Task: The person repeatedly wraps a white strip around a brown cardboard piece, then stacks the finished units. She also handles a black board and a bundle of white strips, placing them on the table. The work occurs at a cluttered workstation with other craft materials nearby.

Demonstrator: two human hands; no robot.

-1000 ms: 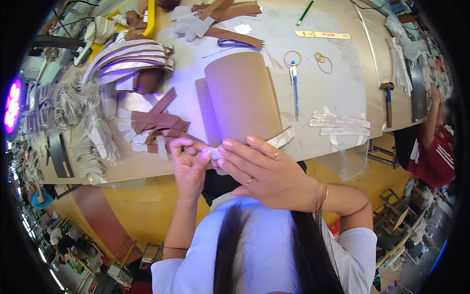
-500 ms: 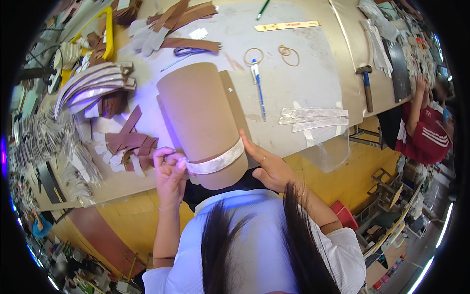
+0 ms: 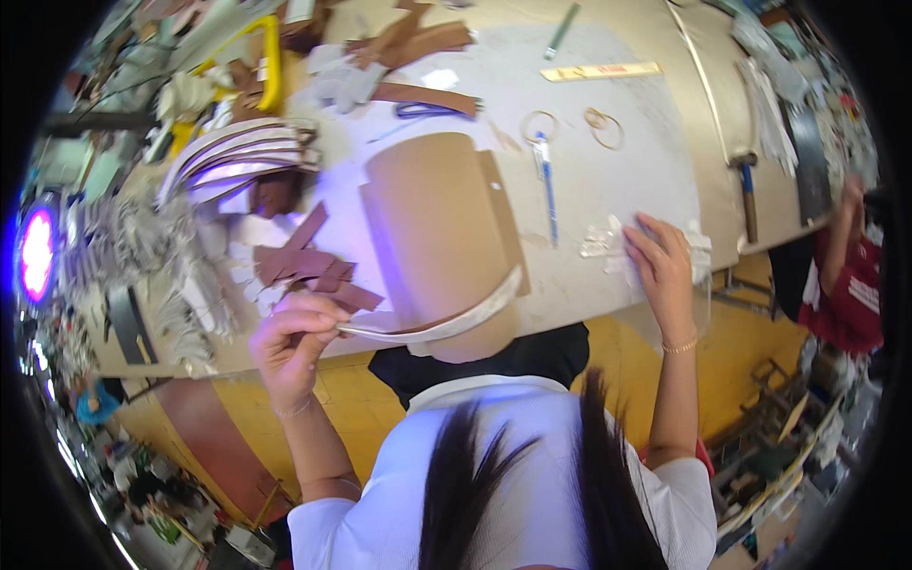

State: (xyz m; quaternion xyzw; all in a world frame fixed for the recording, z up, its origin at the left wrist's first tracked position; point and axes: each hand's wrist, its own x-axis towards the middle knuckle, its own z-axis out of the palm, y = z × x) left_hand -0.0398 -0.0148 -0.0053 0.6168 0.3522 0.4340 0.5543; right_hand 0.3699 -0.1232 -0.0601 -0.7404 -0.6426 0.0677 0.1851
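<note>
A large tan cardboard cylinder (image 3: 432, 214) lies on the bench in front of me. Across its near end bends a thin white-faced strip with a brown side (image 3: 456, 326). My left hand (image 3: 299, 334) pinches this strip's left end, lifted off the cylinder, while the right end rests against the cylinder's right side. My right hand (image 3: 660, 261) is off to the right, above several pale flat strips (image 3: 608, 242) on the bench. Its fingers are stretched out, and the fingertips are over or touching the strips.
Left of the cylinder lie brown strips with pale ends (image 3: 304, 261) and a stack of curved white strips (image 3: 242, 161). Beyond are a blue pen (image 3: 548, 190), rubber bands (image 3: 604, 128), a ruler (image 3: 603, 71) and a hammer (image 3: 748, 195). A person in red (image 3: 845, 294) is at the far right.
My right hand has left the cylinder's side and moved right to the pale strips. My left hand has pulled its end of the strip outward to the left, away from the cylinder.
</note>
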